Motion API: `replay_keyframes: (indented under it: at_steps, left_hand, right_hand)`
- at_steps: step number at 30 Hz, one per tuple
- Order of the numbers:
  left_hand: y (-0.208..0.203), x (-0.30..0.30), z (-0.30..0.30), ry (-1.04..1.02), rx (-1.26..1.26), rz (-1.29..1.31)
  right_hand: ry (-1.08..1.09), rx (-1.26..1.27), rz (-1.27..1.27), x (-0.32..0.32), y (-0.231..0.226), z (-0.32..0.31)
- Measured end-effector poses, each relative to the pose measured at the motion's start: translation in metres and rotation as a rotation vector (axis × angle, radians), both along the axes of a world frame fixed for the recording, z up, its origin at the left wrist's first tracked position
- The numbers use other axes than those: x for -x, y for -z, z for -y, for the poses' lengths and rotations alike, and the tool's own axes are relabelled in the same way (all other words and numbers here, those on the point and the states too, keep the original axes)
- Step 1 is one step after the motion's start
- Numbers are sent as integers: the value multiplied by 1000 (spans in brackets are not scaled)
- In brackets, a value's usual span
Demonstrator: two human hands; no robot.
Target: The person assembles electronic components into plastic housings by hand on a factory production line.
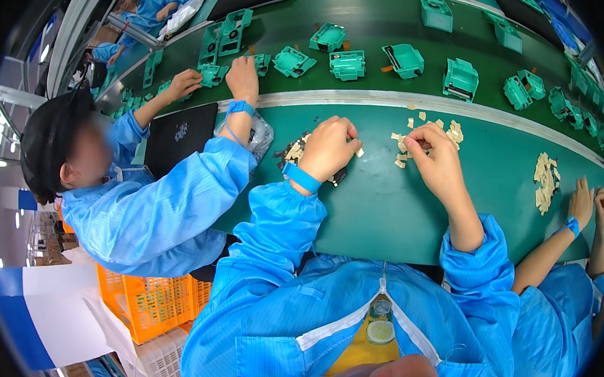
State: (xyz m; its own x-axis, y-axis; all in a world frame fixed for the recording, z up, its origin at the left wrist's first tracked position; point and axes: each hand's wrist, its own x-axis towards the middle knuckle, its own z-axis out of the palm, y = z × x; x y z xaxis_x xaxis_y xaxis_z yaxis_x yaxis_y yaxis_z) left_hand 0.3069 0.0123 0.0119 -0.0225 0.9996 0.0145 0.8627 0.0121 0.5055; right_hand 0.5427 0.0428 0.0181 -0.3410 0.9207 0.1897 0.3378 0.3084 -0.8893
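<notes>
My left hand [328, 150], with a blue wrist strap [302, 179], is closed in a pinch on a small cream-coloured piece [360, 152] that shows at its fingertips. Beneath and beside that hand lies a pile of cream and black bits [294, 151]. Across from it, my right hand [435, 160] has thumb and forefinger pinched together over scattered cream pieces [400, 162]. Whatever it may hold is too small to make out. More cream pieces [454, 132] lie just beyond its knuckles. Both hands are over the green worktable [377, 222].
Green plastic housings [348, 65] stand along a dark green conveyor [397, 27] behind a metal rail [364, 97]. On the left a co-worker [175, 201] reaches over it, near a black mat [179, 141]. Another co-worker's hand [581, 202] is at right, by a cream pile [545, 181].
</notes>
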Motion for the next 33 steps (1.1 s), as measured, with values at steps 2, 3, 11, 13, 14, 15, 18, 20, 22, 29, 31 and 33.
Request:
replay_keyframes:
  at_steps: [2,3,11,13,14,15,18,20,22,29,31,33]
  left_hand:
    - [0,-9,-8,14,-2,1]
    - [-6,-15,-11,19,5,-4]
    - [-10,-82,-49,73,152,931]
    - [3,-93,-54,71,90,956]
    - [9,-99,-55,74,92,961]
    - [16,-103,-55,54,39,989]
    - [28,-107,-56,18,-69,1021]
    - [33,-103,-58,-1,-124,1028]
    - [30,-98,-59,16,-187,897]
    - [42,-80,-59,155,-547,405]
    - [43,-78,-59,214,-587,366]
    - [47,-75,-60,228,-583,364]
  right_hand:
    - [29,4,-49,-11,7,-8]
    - [6,4,-44,-15,8,-11]
    - [-58,458,-487,-37,25,-30]
    - [-67,519,-491,-46,27,-39]
    - [-82,582,-497,-50,28,-43]
    - [-75,582,-493,-51,29,-46]
    - [-67,695,-595,-51,33,-53]
    - [-99,716,-587,-46,36,-56]
    - [-78,688,-579,-41,33,-55]
    - [-6,440,-421,-22,39,-53]
    - [-16,427,-389,-20,42,-52]
    - [-25,412,-363,-18,47,-51]
